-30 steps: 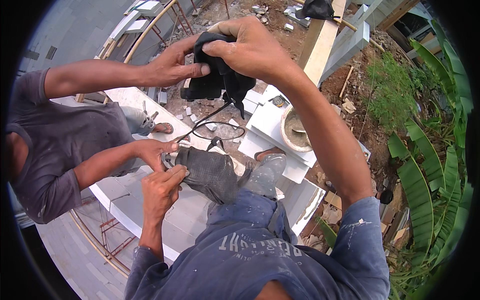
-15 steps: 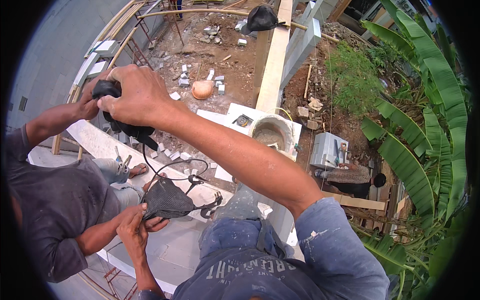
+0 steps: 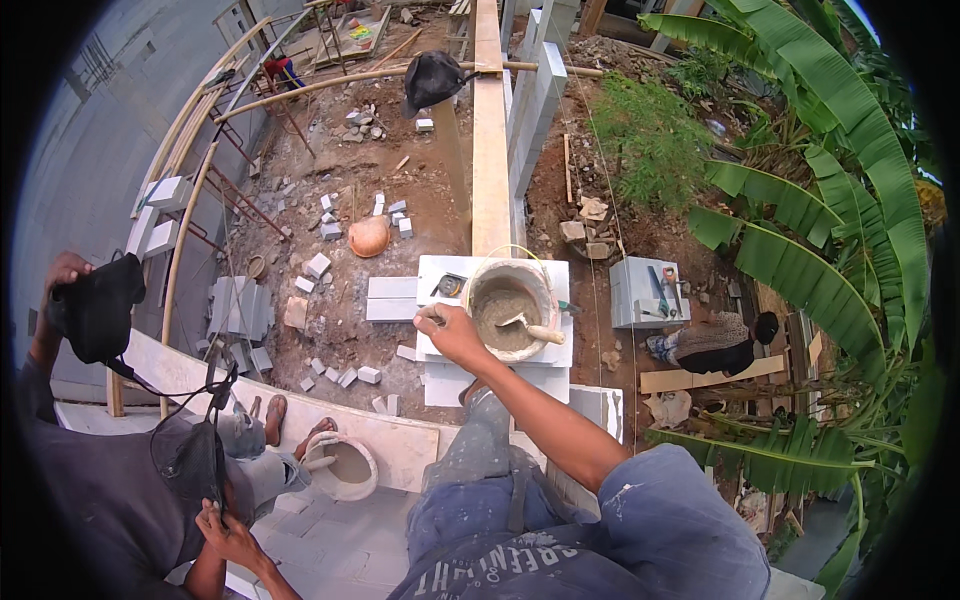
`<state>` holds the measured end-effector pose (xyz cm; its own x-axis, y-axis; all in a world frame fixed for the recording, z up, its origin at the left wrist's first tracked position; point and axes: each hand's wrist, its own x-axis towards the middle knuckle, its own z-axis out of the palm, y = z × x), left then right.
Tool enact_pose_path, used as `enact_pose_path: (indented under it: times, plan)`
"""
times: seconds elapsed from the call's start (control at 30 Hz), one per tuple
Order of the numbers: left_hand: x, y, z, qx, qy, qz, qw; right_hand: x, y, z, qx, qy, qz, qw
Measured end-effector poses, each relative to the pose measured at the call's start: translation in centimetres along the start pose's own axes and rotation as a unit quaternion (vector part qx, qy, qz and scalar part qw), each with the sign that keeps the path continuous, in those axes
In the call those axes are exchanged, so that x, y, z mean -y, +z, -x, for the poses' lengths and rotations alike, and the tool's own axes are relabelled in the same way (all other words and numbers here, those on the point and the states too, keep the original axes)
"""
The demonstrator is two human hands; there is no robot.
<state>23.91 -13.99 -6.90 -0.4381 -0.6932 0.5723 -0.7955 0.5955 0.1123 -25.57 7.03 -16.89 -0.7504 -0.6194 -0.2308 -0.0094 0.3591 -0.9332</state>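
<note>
Left hand (image 3: 230, 537) touching black fabric pouch (image 3: 194, 465), finger grip unclear, right hand (image 3: 452, 334) beside round whitish bucket (image 3: 546, 290), fingers curled together

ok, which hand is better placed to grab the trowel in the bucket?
Right, likely: the right hand is beside the bucket, nothing visible in it, near the trowel. The left hand is away by the black mesh pouch.

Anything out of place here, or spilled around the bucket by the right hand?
The cap seems perched on a post, an odd spot for headwear, and block pieces lie scattered across the dirt. The bucket stands upright with mortar inside; no obvious spill shows beside it.
</note>
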Motion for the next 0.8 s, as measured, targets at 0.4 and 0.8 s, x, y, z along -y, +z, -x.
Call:
enact_pose_path:
  times: [0.4,0.8]
  plan:
    - [-0.9,3.2,-1.1,-0.052,-0.093,-0.087,0.990,-20.6,-5.1,14.6,-0.097,0.343,0.055,0.933]
    - [-27.0,28.6,9.8,0.454,0.022,0.259,0.852,-26.0,-12.2,2.6,-0.249,0.116,0.327,0.904]
